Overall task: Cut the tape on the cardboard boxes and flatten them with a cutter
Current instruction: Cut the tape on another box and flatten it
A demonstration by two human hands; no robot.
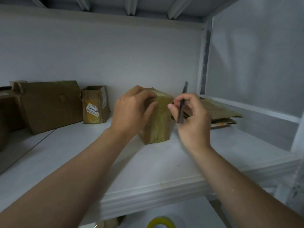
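Tape roll below shelf | left hand clamps box — right hand grips cutter

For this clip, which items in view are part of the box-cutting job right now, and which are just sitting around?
In use:
- taped box, steadied by the left hand
- cutter, gripped in the right hand
- flattened cardboard, right of the hands
- large box and labelled open box, waiting at left

Lying about:
- yellow tape roll on the lower shelf
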